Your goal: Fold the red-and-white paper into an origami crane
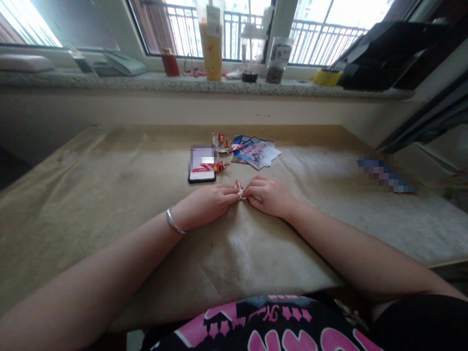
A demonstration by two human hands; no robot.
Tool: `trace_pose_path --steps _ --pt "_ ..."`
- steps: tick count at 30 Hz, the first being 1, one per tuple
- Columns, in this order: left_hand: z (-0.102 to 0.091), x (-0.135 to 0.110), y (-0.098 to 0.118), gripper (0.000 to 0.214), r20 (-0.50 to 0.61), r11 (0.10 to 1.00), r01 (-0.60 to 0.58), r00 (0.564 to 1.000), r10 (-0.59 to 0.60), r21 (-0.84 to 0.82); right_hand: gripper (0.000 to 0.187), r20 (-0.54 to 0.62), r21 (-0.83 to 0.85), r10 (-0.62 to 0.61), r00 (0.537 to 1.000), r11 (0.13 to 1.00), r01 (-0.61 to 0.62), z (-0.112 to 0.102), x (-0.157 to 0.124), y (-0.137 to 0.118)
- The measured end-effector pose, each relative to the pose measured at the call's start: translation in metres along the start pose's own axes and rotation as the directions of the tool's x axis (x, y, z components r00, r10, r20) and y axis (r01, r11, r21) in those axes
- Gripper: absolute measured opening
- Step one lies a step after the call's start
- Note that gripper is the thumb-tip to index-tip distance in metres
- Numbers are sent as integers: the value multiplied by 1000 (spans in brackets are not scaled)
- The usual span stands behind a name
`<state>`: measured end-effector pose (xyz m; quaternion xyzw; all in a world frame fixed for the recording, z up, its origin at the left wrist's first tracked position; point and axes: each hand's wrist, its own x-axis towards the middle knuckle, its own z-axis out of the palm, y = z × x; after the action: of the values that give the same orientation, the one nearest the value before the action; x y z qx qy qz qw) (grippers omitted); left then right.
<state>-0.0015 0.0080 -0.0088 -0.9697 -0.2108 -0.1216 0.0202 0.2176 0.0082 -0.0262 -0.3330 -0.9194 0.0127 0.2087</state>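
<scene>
Between my fingertips is a small folded piece of red and white printed paper [239, 187], low over the tan table covering [153, 263]. My left hand [210, 202], with a silver bangle at the wrist, pinches its left side. From the right, my right hand [268, 196] pinches the other side, its fingers curled. The paper's lower part is mostly hidden by the fingers. Just beyond my left hand lies a phone [202, 173] with a lit screen, and a red and yellow paper strip [215, 167] rests across it.
Crumpled red and white paper [221, 141] and a pile of blue printed cards [256, 152] lie behind my hands. A blurred blue item [387, 174] is at the right. On the windowsill [146, 84] stand a yellow-filled bottle [212, 51], clear cups, a red jar [170, 63] and a black bag [380, 58].
</scene>
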Motion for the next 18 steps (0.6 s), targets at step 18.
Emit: trace_pose_path --steps 18 --pt "-2 0 14 29 105 982 88 989 -107 168 21 51 -37 6 999 999 -4 -6 -1 -4"
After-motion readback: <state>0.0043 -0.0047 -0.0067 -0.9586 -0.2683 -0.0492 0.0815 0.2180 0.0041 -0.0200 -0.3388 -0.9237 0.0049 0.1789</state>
